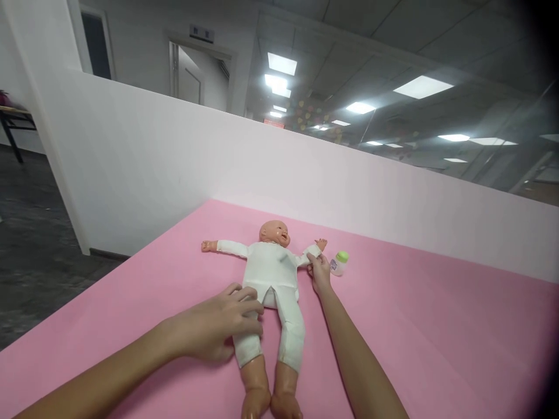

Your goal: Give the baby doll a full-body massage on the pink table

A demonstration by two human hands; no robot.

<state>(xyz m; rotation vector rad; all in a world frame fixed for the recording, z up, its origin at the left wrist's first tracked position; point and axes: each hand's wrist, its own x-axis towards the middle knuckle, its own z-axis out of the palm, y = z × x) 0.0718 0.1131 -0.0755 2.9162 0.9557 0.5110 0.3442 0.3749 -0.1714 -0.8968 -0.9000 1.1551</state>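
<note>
Two bare hands worked on a baby doll (273, 279) lying face up on a pink desk (437, 326). Her left hand (218, 329) lay loosely open over the doll's near leg, while her right hand (320, 272) pinched the sleeve beside a small green-capped bottle (339, 263). Just beyond that sleeve, the bottle looked likely to tip if the wrist swung outward.

A pink bench (437, 326) stands against a low white partition wall (183, 157). Beyond it, glass panels (458, 134) reflect bright ceiling lights (282, 63). A grey door (190, 78) stands ajar, and dark floor (30, 250) lies left.
</note>
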